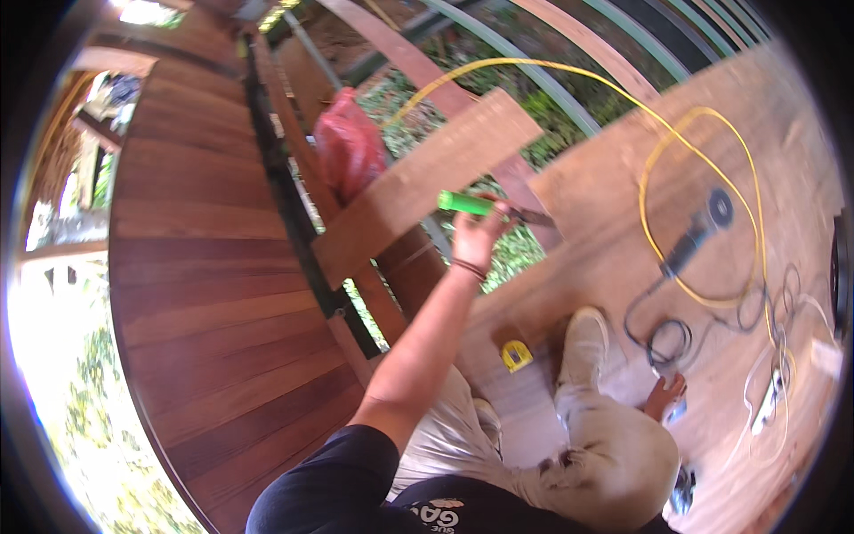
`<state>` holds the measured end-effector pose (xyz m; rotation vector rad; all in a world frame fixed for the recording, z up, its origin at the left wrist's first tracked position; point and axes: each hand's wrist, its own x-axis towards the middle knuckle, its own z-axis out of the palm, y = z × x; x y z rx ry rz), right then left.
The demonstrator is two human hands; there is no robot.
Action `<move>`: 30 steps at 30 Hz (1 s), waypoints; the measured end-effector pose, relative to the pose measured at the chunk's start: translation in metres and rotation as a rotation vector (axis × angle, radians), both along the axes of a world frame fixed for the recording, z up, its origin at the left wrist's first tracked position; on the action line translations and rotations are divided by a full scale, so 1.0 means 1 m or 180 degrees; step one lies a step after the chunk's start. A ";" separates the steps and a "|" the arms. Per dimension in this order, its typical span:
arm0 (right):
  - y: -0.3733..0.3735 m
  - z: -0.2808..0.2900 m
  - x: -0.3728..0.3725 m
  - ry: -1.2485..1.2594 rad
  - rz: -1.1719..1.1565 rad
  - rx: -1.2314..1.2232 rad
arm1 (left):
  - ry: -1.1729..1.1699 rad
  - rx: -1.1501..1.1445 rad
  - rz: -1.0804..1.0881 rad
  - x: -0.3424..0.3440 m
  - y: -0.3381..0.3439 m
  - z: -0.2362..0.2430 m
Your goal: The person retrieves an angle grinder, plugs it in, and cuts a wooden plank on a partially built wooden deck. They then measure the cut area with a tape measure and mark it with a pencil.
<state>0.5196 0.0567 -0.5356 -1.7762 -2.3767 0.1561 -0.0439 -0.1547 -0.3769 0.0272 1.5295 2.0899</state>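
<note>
My left hand [478, 238] reaches forward over a gap in the floor, its fingers closed around a tool with a bright green handle [464, 203]. A dark, narrow part of that tool points right; its exact kind is unclear. Just beyond lies a flat wooden board [418, 191], slanting across the gap. My right hand [665, 396] is low beside my bent knee and partly hidden by it. A small light-blue thing [678, 410] shows by its fingers; I cannot tell whether the hand holds it.
A yellow tape measure [516, 356] lies by my shoe. On the plywood floor [596, 191] rest a corded angle grinder [696, 238], a looped yellow hose [642, 191] and a white power strip [767, 402]. A red plastic bag [349, 142] sits beside open joists; dark planks [213, 285] stretch left.
</note>
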 end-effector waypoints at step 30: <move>-0.037 0.004 0.035 0.1487 -0.2868 -0.2152 | 0.1421 -0.1352 -0.1035 0.035 0.051 -0.085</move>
